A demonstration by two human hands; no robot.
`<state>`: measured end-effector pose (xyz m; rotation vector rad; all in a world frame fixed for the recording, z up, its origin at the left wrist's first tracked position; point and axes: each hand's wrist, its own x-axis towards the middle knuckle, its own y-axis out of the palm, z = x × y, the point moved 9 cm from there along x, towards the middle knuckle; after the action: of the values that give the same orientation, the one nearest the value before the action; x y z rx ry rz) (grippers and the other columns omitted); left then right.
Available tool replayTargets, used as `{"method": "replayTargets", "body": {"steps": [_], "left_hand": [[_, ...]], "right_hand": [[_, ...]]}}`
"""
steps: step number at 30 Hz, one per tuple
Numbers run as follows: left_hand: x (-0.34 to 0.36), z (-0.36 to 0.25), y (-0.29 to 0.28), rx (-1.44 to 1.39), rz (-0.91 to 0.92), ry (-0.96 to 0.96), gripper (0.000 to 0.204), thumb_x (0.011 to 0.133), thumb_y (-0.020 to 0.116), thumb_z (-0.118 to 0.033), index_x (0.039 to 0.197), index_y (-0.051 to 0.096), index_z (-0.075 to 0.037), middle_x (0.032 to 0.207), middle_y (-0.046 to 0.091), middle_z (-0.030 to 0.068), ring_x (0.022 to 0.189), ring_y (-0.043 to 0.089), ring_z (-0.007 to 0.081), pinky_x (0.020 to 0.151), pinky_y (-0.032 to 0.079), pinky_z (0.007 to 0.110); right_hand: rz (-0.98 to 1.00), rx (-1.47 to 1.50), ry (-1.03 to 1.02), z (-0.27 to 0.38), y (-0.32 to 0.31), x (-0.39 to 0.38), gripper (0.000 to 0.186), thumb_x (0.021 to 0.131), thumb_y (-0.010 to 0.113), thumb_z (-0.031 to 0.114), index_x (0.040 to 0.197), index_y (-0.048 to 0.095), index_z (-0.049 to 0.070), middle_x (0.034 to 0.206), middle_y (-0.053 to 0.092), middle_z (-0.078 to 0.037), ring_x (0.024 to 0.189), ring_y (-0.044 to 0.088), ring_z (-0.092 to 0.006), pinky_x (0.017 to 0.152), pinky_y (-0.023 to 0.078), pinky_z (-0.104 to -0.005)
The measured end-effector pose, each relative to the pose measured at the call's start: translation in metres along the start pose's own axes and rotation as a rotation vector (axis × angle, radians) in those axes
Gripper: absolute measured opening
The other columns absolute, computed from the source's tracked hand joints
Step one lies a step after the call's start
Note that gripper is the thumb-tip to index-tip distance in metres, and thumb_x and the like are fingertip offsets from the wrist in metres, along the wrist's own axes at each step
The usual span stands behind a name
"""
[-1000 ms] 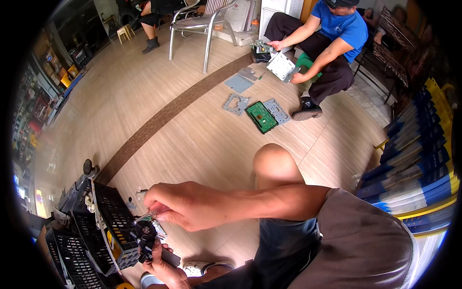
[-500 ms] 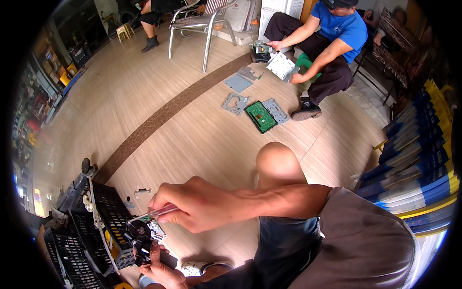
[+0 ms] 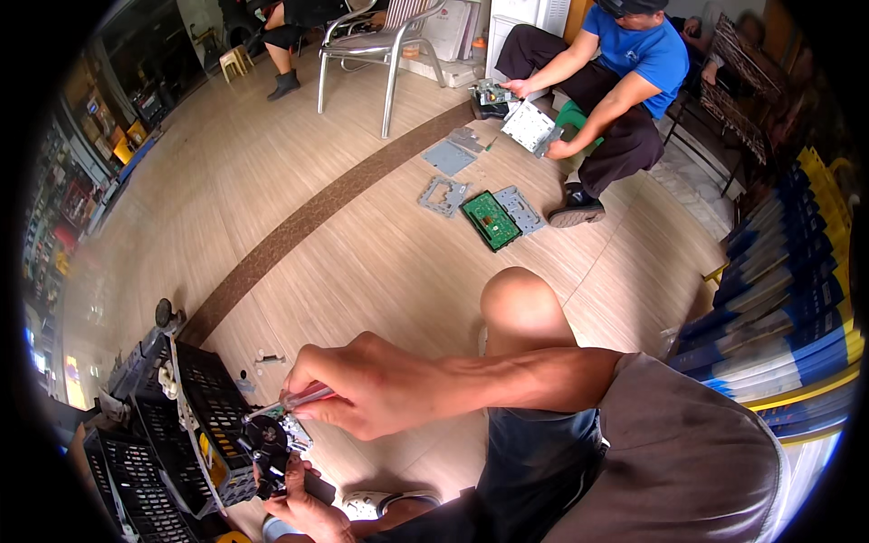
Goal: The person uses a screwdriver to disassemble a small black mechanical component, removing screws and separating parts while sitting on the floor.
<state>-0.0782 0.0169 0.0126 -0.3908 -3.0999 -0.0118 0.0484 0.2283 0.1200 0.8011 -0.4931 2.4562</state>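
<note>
Low at the left, my left hand [image 3: 310, 513] is closed around a black disc-drive mechanism [image 3: 268, 436] with a round hub on top and a green circuit board at its side. My right hand [image 3: 367, 387] pinches a screwdriver [image 3: 313, 395] with a clear reddish handle. Its shaft slants down to the left across the upper side of the mechanism; whether the tip sits on a screw is too small to tell. Parts of the mechanism's lower edge are hidden by my left fingers.
Black plastic baskets [image 3: 213, 398] stand close beside the mechanism. On the floor ahead lie a green circuit board in a black frame [image 3: 491, 220] and grey metal plates [image 3: 450, 157]. A co-worker in a blue shirt [image 3: 644, 59] holds a white metal casing [image 3: 529, 127]. Blue and yellow packs [image 3: 778, 299] line the right.
</note>
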Motion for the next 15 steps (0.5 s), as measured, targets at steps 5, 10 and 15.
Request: {"method": "replayTargets", "body": {"steps": [5,10,15], "left_hand": [[0.007,0.002,0.003,-0.047,0.081,0.027,0.018,0.085,0.074,-0.006,0.099,0.067,0.002,0.074,0.065,0.0051,0.061,0.058,0.0107,0.056,0.048,0.024],[0.013,0.01,-0.004,-0.106,-0.009,-0.074,0.017,0.087,0.074,-0.007,0.099,0.067,0.002,0.076,0.066,0.0072,0.061,0.06,0.0123,0.057,0.051,0.024],[0.01,0.002,-0.002,-0.101,-0.052,-0.153,0.019,0.089,0.074,-0.009,0.1,0.065,0.003,0.078,0.067,0.0081,0.062,0.062,0.0127,0.056,0.052,0.024]], "right_hand": [[0.036,-0.058,-0.007,0.001,0.0,-0.002,0.027,0.093,0.074,0.007,0.107,0.052,0.001,0.092,0.075,-0.015,0.082,0.077,-0.0298,0.063,0.06,-0.0359],[0.029,-0.037,-0.012,-0.004,0.002,-0.005,0.027,0.093,0.074,0.008,0.109,0.052,0.003,0.092,0.075,-0.013,0.079,0.077,-0.029,0.061,0.06,-0.0353],[0.026,-0.048,-0.057,0.003,0.004,-0.005,0.025,0.094,0.074,0.009,0.109,0.054,0.004,0.093,0.074,-0.013,0.079,0.077,-0.0288,0.06,0.06,-0.0347]]}}
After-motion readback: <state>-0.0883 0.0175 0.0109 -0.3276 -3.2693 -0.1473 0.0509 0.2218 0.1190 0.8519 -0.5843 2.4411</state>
